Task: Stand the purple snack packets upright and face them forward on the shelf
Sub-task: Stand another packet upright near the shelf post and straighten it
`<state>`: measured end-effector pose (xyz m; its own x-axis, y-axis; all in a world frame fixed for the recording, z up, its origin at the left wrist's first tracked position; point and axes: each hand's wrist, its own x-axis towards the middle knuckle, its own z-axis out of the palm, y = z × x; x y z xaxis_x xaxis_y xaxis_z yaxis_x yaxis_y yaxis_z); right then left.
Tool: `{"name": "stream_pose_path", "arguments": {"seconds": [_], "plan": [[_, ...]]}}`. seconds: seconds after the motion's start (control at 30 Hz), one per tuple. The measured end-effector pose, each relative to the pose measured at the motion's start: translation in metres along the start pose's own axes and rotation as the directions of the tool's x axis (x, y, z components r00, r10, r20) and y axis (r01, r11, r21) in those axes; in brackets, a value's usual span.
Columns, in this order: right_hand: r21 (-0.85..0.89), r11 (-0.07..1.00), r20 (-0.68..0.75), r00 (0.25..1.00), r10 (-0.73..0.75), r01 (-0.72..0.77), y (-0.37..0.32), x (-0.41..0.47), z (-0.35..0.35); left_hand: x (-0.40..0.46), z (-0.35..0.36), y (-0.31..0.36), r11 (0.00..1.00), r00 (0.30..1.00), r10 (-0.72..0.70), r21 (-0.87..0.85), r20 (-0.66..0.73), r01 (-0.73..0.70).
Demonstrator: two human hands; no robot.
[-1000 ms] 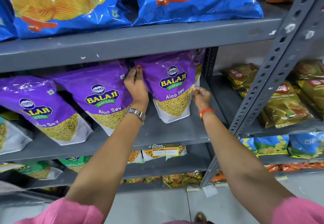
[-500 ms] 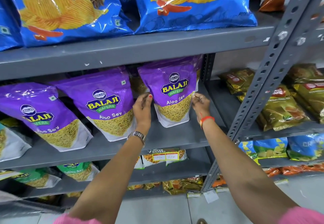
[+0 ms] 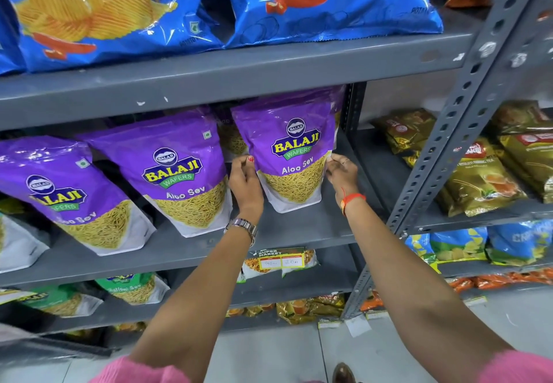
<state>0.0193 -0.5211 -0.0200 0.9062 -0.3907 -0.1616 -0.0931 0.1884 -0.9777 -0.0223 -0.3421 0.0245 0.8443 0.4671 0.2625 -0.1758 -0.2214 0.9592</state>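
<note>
Our left hand (image 3: pixel 245 179) and right hand (image 3: pixel 341 170) pinching the side edges of the upright glossy purple snack packet (image 3: pixel 291 155), centre frame, grey metal shelf (image 3: pixel 299 227) beneath

There is one view only, from the person's head. It looks forward and a little down at the grey shelf (image 3: pixel 299 227), close, within arm's reach. Below the shelf, the floor (image 3: pixel 269 352) is visible.
</note>
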Motion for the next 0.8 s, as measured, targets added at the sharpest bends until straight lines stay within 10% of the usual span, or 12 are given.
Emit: {"name": "stream_pose_path", "arguments": {"seconds": [0.27,0.8], "plan": [[0.054,0.994,0.123,0.988,0.09,-0.097,-0.003,-0.013,0.009,-0.013,0.006,-0.008,0.872,0.832,-0.254,-0.256,0.493,0.418],[0.065,0.995,0.069,0.995,0.07,-0.075,0.015,-0.057,0.007,-0.022,-0.018,-0.015,0.879,0.837,-0.284,-0.222,0.468,0.422]]}}
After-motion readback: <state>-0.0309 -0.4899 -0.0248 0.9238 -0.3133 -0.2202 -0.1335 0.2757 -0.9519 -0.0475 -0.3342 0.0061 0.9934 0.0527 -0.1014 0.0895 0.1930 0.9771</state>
